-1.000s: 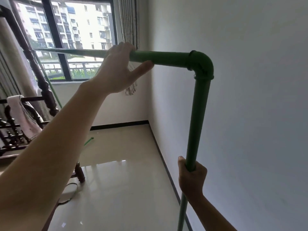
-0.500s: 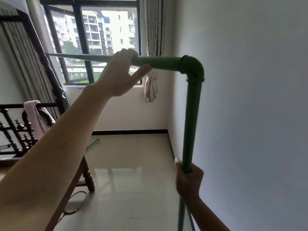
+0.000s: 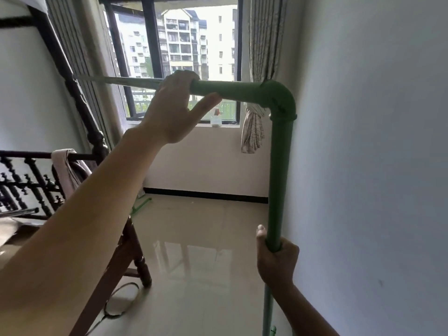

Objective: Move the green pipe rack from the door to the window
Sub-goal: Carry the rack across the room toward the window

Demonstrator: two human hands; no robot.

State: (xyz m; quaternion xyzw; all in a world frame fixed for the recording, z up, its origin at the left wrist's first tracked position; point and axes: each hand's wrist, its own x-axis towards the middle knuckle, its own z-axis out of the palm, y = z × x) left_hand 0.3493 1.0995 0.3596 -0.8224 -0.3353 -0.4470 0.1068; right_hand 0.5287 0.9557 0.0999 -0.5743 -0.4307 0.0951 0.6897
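Head view, single frame. One green plastic pipe rack (image 3: 280, 170) in view: one horizontal top bar, one elbow joint (image 3: 278, 98) at the corner, one upright post running down beside the white wall (image 3: 375, 141) on the right. The rack sits in the passage between that wall and the dark wooden bed frame (image 3: 94, 141) on the left; the window (image 3: 184, 57) is ahead, at the far end of the room. The far end of the top bar reaches toward the bed post. A second green piece of the rack lies low on the floor near the far skirting (image 3: 141, 206); a small green fitting shows at the bottom edge by the post.

Two hands, both on the rack.
- Left hand (image 3: 174, 112): fingers curled over the top bar from above, thumb stretched along its underside. Grip closed on the bar.
- Right hand (image 3: 276, 260): fingers wrapped round the upright post, thumb pointing up along the pipe. Grip closed.

Other items, counted: one pale towel (image 3: 65, 170) draped over the bed rail; two patterned curtains, the right one (image 3: 257, 93) tied in a knot behind the elbow; one small clear jar (image 3: 215, 120) on the sill; one dark cable loop (image 3: 118, 301) on the glossy tiled floor (image 3: 206, 275) by the bed leg.
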